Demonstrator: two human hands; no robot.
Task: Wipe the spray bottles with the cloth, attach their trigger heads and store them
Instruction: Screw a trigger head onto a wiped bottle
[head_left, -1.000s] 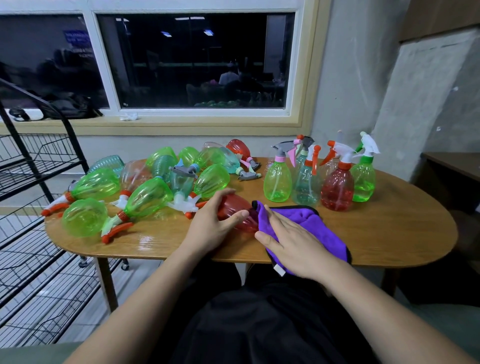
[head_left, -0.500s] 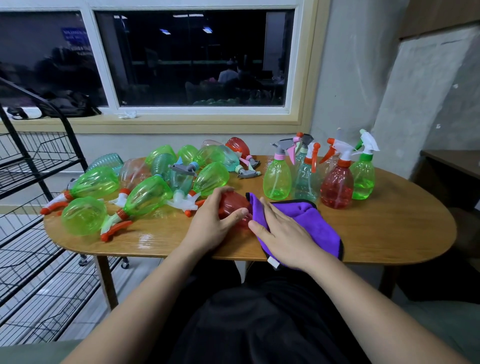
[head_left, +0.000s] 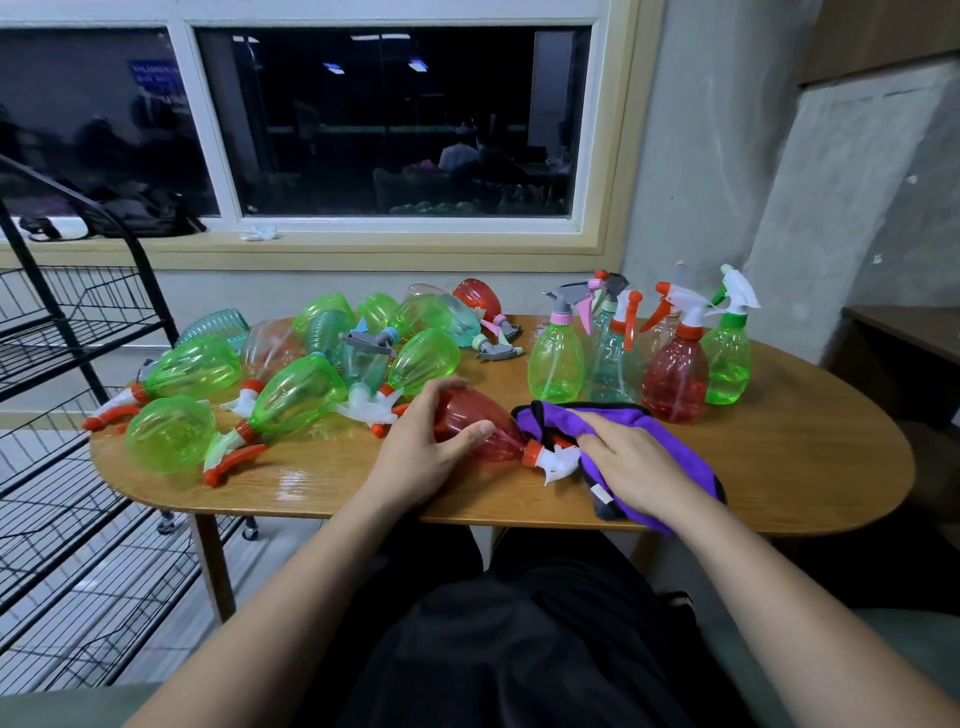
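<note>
Red spray bottle (head_left: 488, 410) lies on its side at the centre of the frame, near the front edge of the wooden surface (head_left: 810, 457). Its white trigger head (head_left: 558, 460), on an orange collar, points right. The left hand (head_left: 421, 457) grips the bottle's body, with the fingers over the top and the thumb along the near side. The right hand (head_left: 641, 470) lies on the purple cloth (head_left: 618, 415), fingers lightly bent, pressing it down just beside the trigger head. The cloth touches the bottle's neck. Behind the cloth, right of centre, the standing bottles (head_left: 675, 384) in green, teal and red cluster together with heads fitted. Left of centre is a heap of lying bottles (head_left: 296, 389), mostly green. A black wire rack (head_left: 78, 332) stands at the left edge.
</note>
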